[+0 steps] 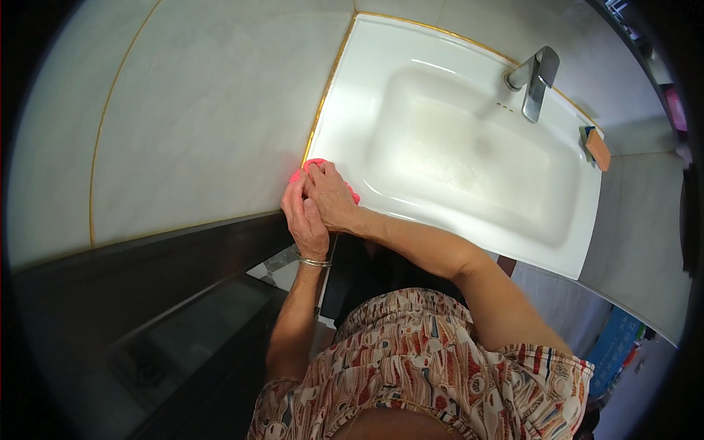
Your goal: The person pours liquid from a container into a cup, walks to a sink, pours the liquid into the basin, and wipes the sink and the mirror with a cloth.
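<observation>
A bright pink cloth (316,161) is bunched at the near left corner of the white sink (339,110), against the tiled wall. My right hand (331,196) presses it down there with bent fingers, and pink shows on both sides of the hand. Alongside, my left hand (302,217) has its fingers curled at the cloth's left edge, next to the wall and touching the right hand. A metal bangle (314,261) circles my left wrist. Most of the cloth is hidden beneath the hands.
A chrome faucet (535,82) rises at the sink's far right. An orange sponge (598,149) stands on the right rim with a green and blue piece beside it. Grey tiled wall (213,110) borders the left side. A dark door frame (147,286) lies at lower left.
</observation>
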Demonstrator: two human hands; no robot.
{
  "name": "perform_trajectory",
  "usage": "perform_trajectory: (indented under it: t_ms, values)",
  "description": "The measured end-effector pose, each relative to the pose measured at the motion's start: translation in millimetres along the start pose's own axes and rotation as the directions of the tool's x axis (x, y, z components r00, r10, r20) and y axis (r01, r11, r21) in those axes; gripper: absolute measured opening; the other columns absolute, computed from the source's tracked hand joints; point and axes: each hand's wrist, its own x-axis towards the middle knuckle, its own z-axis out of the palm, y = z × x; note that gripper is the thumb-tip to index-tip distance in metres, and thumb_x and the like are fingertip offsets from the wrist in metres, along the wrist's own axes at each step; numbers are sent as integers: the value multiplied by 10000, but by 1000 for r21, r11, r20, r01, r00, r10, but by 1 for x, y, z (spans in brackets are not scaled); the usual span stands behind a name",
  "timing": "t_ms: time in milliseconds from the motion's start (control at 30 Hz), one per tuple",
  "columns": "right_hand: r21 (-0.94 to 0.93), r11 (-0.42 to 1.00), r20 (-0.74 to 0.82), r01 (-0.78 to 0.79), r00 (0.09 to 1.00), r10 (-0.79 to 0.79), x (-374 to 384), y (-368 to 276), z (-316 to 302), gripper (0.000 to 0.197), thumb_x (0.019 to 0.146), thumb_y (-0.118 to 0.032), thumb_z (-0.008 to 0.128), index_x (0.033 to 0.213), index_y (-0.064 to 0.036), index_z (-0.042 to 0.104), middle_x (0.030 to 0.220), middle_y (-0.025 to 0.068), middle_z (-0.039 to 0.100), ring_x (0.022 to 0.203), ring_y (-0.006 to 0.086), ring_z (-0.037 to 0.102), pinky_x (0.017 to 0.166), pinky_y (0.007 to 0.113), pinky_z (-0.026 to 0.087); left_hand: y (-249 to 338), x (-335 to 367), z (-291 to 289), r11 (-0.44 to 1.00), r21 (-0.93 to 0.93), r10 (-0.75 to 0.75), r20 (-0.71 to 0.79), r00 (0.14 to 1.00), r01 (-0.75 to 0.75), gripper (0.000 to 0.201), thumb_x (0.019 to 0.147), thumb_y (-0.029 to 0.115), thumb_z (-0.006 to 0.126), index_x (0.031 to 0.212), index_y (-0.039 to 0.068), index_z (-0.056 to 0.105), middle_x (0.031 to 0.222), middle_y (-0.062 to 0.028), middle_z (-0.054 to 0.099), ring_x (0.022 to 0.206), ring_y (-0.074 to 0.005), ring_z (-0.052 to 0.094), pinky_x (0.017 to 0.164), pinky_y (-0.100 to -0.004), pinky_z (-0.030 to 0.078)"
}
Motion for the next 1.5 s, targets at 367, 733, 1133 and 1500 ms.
perform_trajectory:
  t_ms: [367, 733, 1133, 1500]
  values:
    - [-351, 935, -4, 46, 999, -51, -69, 27, -32, 473, 716, -169, 566, 1141, 20, 481, 1124, 192, 471, 1089, 350, 414, 1015, 546, 216, -25, 28, 22, 917, 128, 348, 212, 913, -379, 207, 829, 99, 521, 1005, 24, 600, 1026, -147, 583, 980, -322, 518, 864, -373, 373]
    - [-551, 813, 175, -186, 927, 331, -290, 98, -184, 796, 577, -162, 729, 1245, 65, 362, 1170, 234, 423, 1192, 414, 340, 1043, 441, 273, -56, 29, 60, 792, 386, 239, 518, 821, -474, 623, 800, 441, 570, 1305, 114, 412, 1417, -189, 238, 1301, -409, 191, 995, -589, 153]
    - [-414, 910, 122, -7, 991, 63, -210, 81, -108, 502, 679, -74, 566, 1156, 54, 473, 1187, 221, 440, 1111, 402, 440, 944, 465, 384, -29, 26, 57, 857, 339, 166, 530, 832, -387, 503, 831, 235, 521, 1297, 86, 406, 1406, -176, 277, 1299, -398, 203, 1015, -589, 97]
    - [-454, 863, 18, 221, 971, -239, -46, 21, 9, 312, 668, -228, 529, 833, 1, 661, 1000, 190, 548, 1043, 372, 434, 869, 494, 351, -59, 46, 37, 998, 58, -45, 513, 857, 17, 357, 908, 212, 427, 1172, -18, 500, 1172, -205, 525, 1092, -333, 491, 938, -376, 370]
